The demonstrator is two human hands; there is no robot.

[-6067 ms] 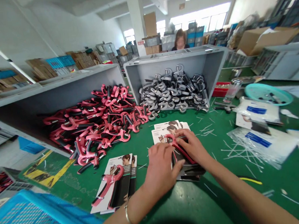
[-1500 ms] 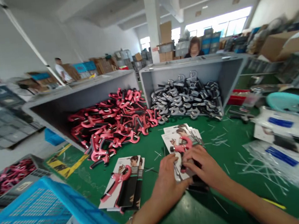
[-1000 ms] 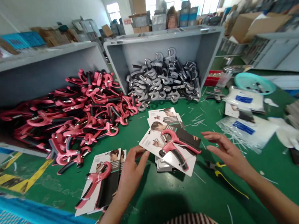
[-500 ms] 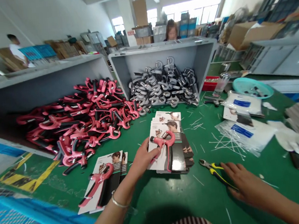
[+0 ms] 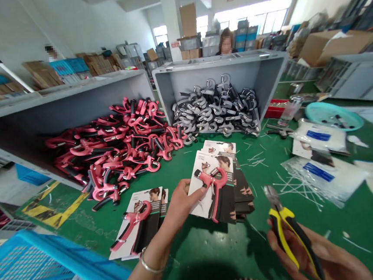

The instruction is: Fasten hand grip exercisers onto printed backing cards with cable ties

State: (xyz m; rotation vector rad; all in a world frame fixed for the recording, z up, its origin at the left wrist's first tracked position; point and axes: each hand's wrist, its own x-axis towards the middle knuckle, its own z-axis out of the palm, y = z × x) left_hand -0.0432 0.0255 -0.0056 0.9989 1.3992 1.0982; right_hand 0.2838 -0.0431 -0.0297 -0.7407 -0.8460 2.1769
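Note:
My left hand (image 5: 179, 208) is closed on the edge of a printed backing card (image 5: 226, 206), thumb on top. A pink and black hand grip strengthener (image 5: 219, 183) lies on that card, with a thin white tie at its upper part. More printed cards (image 5: 241, 183) are stacked underneath and behind. My right hand (image 5: 337, 255) holds diagonal cutters (image 5: 286, 220) by their yellow and black handles, jaws pointing up and away from me. Left of my left wrist, another pink hand grip (image 5: 131, 230) lies tied on its card.
A grey crate (image 5: 96, 82) spills pink hand grips (image 5: 134, 140); a second crate (image 5: 272, 76) holds grey ones (image 5: 216, 107). White ties (image 5: 300, 189), plastic bags (image 5: 327, 180) and a turquoise tray (image 5: 351, 121) lie at right. A blue basket (image 5: 46, 257) stands front left. A person (image 5: 226, 42) is beyond the crates.
My right hand has taken hold of the cutters from the table and raised them. The left hand keeps the card, now tilted a little. The whole view has shifted.

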